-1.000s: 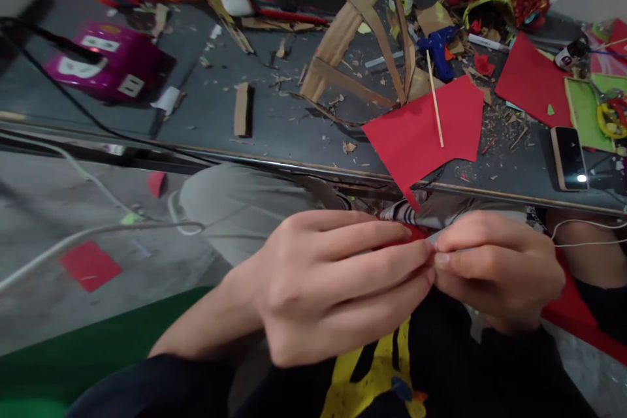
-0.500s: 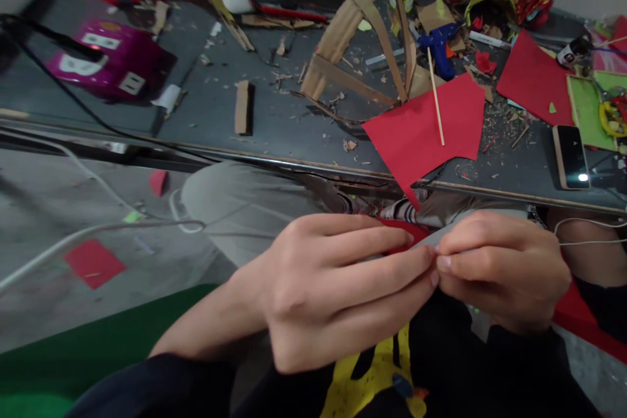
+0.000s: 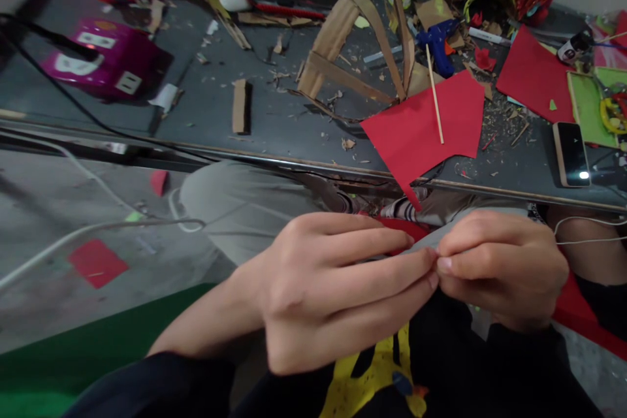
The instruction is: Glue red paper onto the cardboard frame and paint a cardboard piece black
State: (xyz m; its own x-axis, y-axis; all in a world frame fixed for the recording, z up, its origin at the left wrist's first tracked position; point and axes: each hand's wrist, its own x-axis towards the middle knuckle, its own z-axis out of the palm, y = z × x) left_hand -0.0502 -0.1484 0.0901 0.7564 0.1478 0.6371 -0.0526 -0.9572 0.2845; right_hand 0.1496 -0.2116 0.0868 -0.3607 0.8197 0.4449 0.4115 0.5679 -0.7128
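My left hand (image 3: 337, 290) and my right hand (image 3: 502, 268) meet above my lap, fingertips touching. The left fingers reach to the right, pressed together at their tips. Thumb and fingers of the right hand are curled in a pinch against them. Whatever sits between the fingertips is too small or too hidden to make out. Past the hands, a sheet of red paper (image 3: 416, 137) lies on the table and hangs over its edge. A thin wooden stick (image 3: 435, 95) rests across that paper. Left of it stands a frame of bent cardboard strips (image 3: 326, 46).
A blue glue gun (image 3: 441, 46) lies behind the red paper. At right are a phone (image 3: 572, 153), another red sheet (image 3: 536, 78) and yellow-handled scissors (image 3: 612, 116). A purple power socket block (image 3: 105, 59) with a black cable stands at left. A cardboard strip (image 3: 240, 106) lies near the edge.
Both hands keep the same fingertip hold, with barely any movement. The table's things appear shifted very slightly in the view.
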